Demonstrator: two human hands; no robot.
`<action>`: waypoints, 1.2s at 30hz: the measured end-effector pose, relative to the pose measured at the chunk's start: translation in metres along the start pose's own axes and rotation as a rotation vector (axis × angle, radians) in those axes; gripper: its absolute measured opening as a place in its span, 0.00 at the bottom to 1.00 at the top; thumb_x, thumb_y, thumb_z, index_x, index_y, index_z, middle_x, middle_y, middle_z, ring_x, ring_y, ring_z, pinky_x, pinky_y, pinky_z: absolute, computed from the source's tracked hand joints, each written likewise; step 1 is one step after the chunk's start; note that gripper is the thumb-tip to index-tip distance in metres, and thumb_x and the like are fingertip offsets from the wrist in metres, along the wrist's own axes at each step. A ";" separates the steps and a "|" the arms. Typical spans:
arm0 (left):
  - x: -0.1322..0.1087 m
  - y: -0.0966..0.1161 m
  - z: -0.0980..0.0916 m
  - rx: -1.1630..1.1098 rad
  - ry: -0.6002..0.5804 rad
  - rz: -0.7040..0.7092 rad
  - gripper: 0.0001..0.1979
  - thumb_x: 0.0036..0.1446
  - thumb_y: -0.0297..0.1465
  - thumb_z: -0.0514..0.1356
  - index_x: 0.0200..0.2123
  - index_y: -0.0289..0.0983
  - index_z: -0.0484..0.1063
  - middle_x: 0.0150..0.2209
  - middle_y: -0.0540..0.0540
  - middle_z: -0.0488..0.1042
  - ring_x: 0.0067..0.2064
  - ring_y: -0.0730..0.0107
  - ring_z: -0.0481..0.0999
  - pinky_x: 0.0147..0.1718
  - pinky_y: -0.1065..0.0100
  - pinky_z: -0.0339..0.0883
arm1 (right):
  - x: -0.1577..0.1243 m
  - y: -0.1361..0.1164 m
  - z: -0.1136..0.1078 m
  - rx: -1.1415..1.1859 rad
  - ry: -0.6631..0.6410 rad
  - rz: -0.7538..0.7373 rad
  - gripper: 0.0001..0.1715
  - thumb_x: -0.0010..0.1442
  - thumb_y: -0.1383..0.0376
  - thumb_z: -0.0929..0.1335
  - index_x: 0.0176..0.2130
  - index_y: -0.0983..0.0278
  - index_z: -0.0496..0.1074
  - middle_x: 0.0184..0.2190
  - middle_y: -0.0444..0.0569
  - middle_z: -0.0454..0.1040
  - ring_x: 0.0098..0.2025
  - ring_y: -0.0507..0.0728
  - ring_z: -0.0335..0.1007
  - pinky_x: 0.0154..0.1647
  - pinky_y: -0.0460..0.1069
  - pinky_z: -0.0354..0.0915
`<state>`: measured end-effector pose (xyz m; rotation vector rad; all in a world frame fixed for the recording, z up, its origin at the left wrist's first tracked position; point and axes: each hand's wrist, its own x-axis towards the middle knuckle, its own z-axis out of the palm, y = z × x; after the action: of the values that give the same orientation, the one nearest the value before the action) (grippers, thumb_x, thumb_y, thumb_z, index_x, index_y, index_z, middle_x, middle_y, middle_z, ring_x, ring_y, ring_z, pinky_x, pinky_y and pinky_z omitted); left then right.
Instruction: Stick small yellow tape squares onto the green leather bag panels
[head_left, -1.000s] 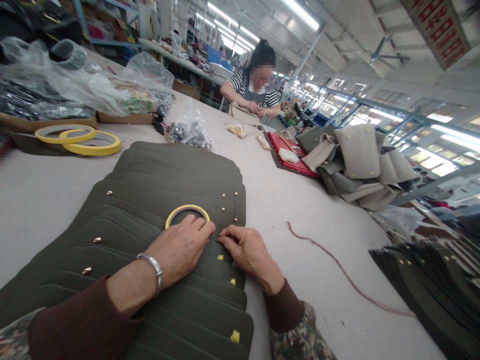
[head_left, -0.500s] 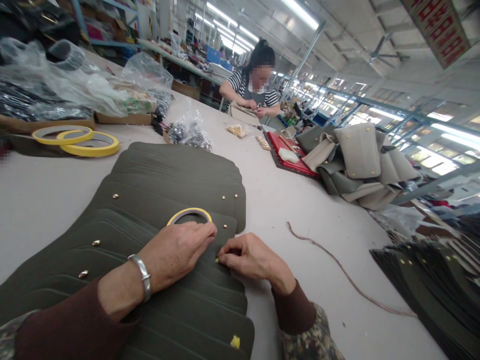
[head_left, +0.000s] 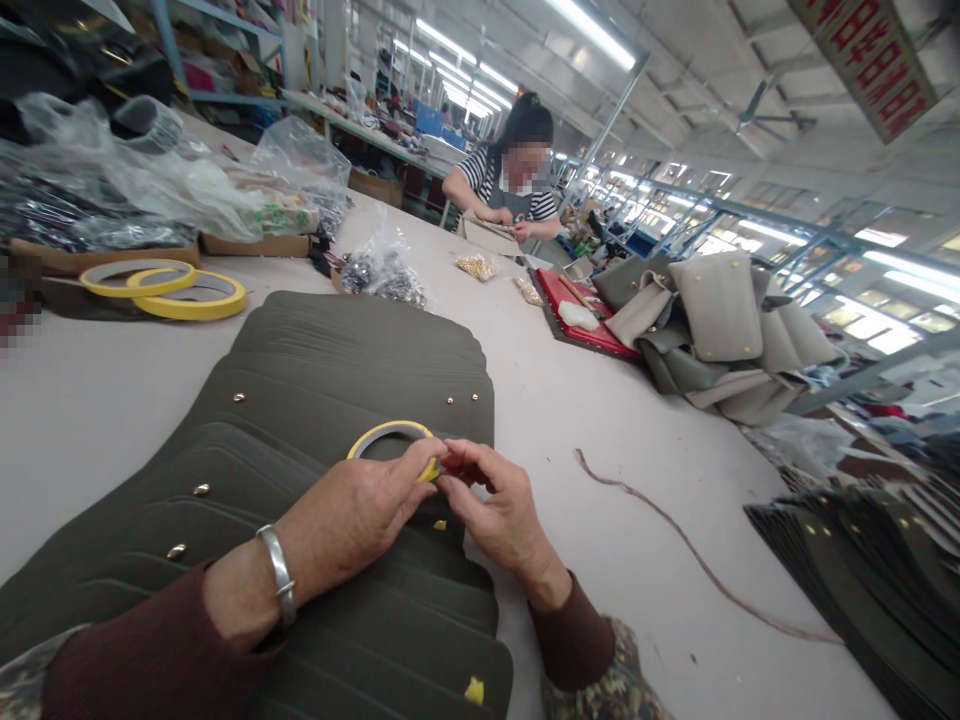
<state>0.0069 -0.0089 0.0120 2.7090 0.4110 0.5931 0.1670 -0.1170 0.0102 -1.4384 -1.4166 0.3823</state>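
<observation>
Dark green leather-like pieces (head_left: 300, 400) lie overlapped in front of me, with a few gold studs on them. My left hand (head_left: 360, 500), a silver bangle at its wrist, grips a yellow tape roll (head_left: 390, 428) just above the pieces. Fingers of my right hand (head_left: 499, 505) are pinched at the roll's right side, against the left fingertips; they touch the tape's edge there. A small yellow tape bit (head_left: 440, 525) sticks to a piece below the hands, and another yellow bit (head_left: 474, 690) is on a nearer piece.
Two yellow tape rolls (head_left: 187, 295) lie at the left by plastic bags (head_left: 150, 190). A brown cord (head_left: 675, 530) crosses the table on the right. Beyond are a red tray (head_left: 574, 315), beige and green bag pieces (head_left: 720, 310), and a person (head_left: 499, 185) working. Dark pieces are stacked at the right.
My right hand has moved up from the pieces to the tape roll, uncovering a yellow bit. The roll is now raised and tilted between both hands.
</observation>
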 end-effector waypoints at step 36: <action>0.005 0.017 0.004 0.260 -0.272 -0.128 0.11 0.60 0.20 0.51 0.39 0.39 0.70 0.37 0.45 0.74 0.39 0.61 0.73 0.32 0.66 0.69 | 0.009 0.024 -0.008 0.108 0.092 0.611 0.15 0.53 0.57 0.71 0.31 0.68 0.78 0.20 0.45 0.74 0.19 0.49 0.68 0.20 0.44 0.67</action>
<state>0.0166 -0.0231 0.0171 2.9238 0.6201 0.1397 0.1887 -0.1075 -0.0024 -1.7569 -0.8444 0.7516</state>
